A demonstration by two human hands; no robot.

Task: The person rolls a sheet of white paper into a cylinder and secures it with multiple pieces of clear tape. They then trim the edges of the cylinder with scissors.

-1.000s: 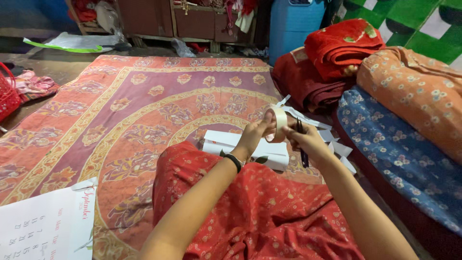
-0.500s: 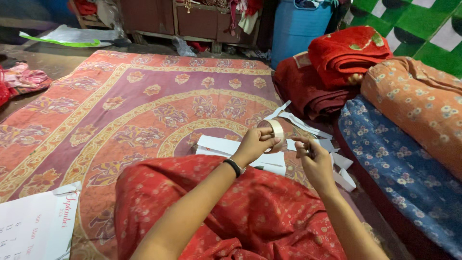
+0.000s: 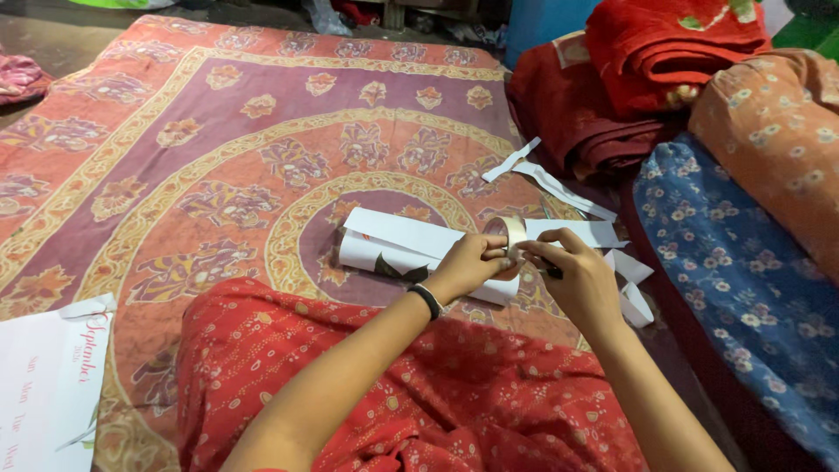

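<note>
My left hand (image 3: 468, 267) grips a roll of pale tape (image 3: 509, 236), held upright just above a rolled white sheet of paper (image 3: 411, 249) lying on the patterned bedspread (image 3: 227, 166). My right hand (image 3: 577, 275) is closed against the roll's right side, fingertips pinching at its edge, with a dark pen-like thing tucked under the fingers. A black band circles my left wrist. My knees, under red printed cloth (image 3: 393, 385), fill the bottom of the view.
Several white paper strips (image 3: 559, 188) lie right of the hands. Folded red blankets (image 3: 629, 79) and floral bolsters, orange (image 3: 778, 140) and blue (image 3: 734, 271), line the right side. A calendar sheet (image 3: 48, 385) lies at lower left.
The view has tilted downward and both hands have lowered toward the rolled paper. My right hand, apart from the roll half a second ago, is back against it.
</note>
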